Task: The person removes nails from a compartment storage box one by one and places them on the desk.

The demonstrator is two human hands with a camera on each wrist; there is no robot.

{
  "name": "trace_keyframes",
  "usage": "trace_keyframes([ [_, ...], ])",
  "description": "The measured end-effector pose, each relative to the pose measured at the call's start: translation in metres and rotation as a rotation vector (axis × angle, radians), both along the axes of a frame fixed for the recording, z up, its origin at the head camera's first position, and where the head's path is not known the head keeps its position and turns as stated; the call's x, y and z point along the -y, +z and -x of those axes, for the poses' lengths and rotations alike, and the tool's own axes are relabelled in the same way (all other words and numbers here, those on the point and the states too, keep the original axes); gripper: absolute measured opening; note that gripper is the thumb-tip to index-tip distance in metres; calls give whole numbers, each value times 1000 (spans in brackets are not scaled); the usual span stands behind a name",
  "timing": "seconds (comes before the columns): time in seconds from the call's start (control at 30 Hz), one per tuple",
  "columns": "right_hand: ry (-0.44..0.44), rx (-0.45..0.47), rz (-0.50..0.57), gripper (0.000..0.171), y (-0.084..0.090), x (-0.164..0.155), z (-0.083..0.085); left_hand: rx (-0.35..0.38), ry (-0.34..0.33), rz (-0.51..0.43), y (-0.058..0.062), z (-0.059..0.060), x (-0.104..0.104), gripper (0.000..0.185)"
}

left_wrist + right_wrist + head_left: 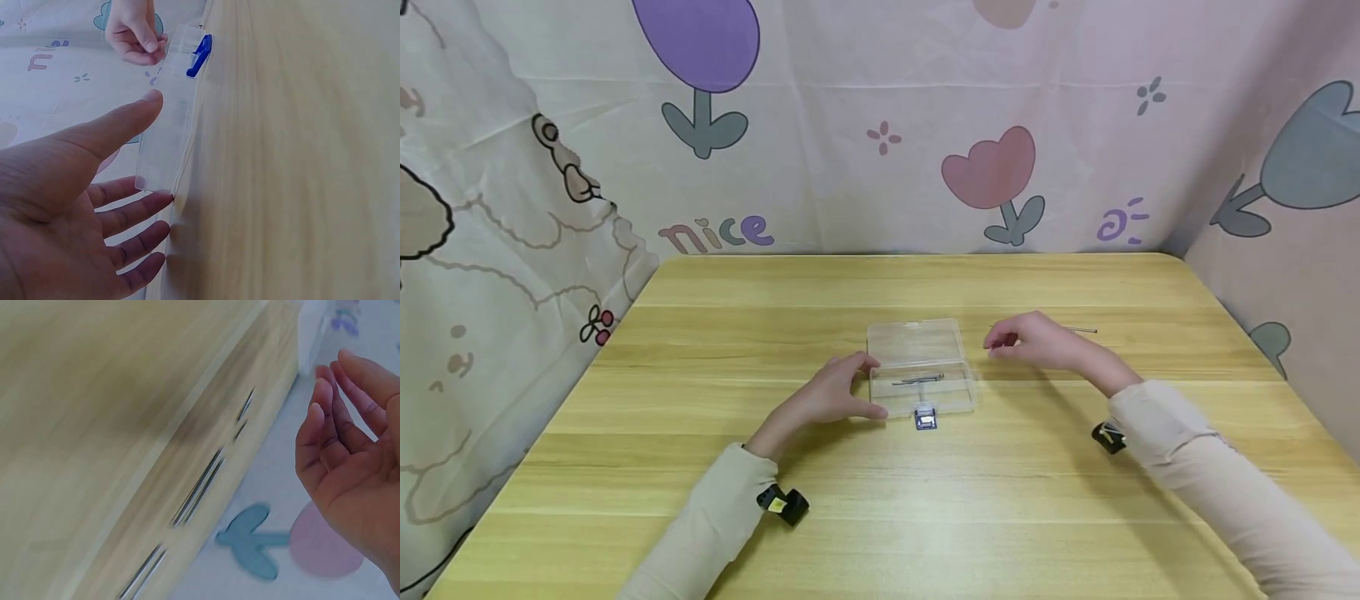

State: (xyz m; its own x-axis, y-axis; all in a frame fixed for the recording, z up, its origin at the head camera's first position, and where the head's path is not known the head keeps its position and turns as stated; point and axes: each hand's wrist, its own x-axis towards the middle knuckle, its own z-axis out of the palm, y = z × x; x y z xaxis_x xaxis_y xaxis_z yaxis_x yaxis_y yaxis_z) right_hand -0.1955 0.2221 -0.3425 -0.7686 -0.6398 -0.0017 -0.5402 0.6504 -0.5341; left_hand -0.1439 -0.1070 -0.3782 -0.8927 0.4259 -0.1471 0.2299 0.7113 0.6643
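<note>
Sleeves of pale cloth fill the near edge of the head view, each wrist carrying a small black camera. From the left one the left hand reaches to the clear box, fingers straight and spread, holding nothing; the left wrist view shows the thumb tip against the box's left end and the fingertips at its lower edge, so the hand braces the box rather than clasps it. That box stands open at the middle of the table, lid raised toward the far side, with a thin metal pin lying in its base and a blue latch at the near edge.

Just to the right of the box, the right hand hovers above the table with its fingers loosely curled; its own wrist view shows an empty palm and relaxed fingers. Another thin pin lies on the wood just beyond that hand, partly hidden by it. Whether the fingertips touch it cannot be told. Flower-printed cloth hangs behind and on both sides.
</note>
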Motion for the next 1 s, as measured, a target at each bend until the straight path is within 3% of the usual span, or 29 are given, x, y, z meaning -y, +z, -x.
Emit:
trace_keyframes([
  [0.17,94,-21,-18,8,-1,25,-1,0,-4,-6,-1,0,0,71],
  [0.53,171,-24,7,7,-5,53,-5,-1,-6,-7,-1,1,1,71],
  [0.77,151,-95,2,7,-11,64,-9,3,-5,-5,0,1,0,71],
  [1.0,101,-52,-26,7,-13,74,-11,3,-1,-1,0,2,0,72],
])
